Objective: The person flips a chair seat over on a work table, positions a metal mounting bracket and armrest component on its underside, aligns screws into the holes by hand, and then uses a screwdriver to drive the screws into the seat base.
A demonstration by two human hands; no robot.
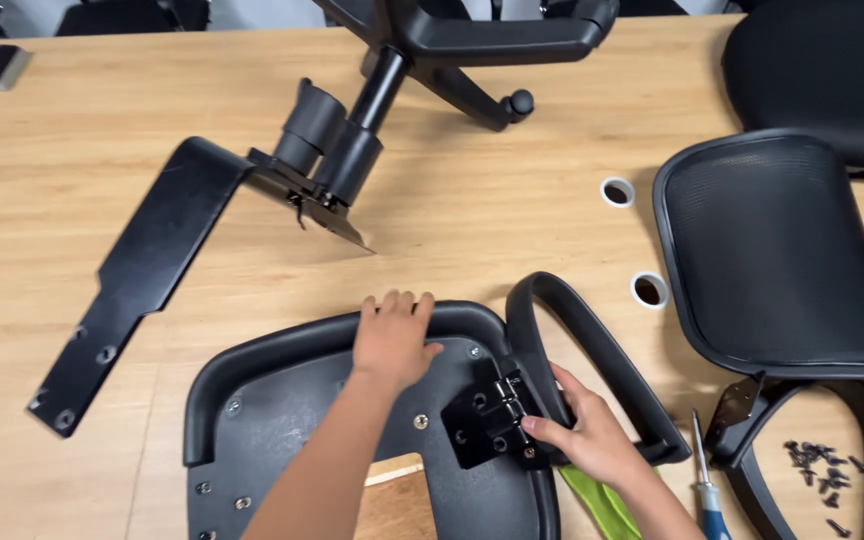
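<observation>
An upturned black chair seat (282,400) lies at the near edge of a wooden table. My left hand (392,335) rests flat on its far rim, fingers over the edge. My right hand (587,435) grips the lower part of a black loop armrest (592,350), pressing its black metal bracket (487,420) against the seat's underside. The bracket shows several holes.
A black chair base with gas cylinder and long metal plate (152,265) lies at the back left. A mesh backrest (782,250) sits at the right, a blue-handled screwdriver (707,485) and several loose screws (822,465) near it. Two round table grommets (649,290) are beside the armrest.
</observation>
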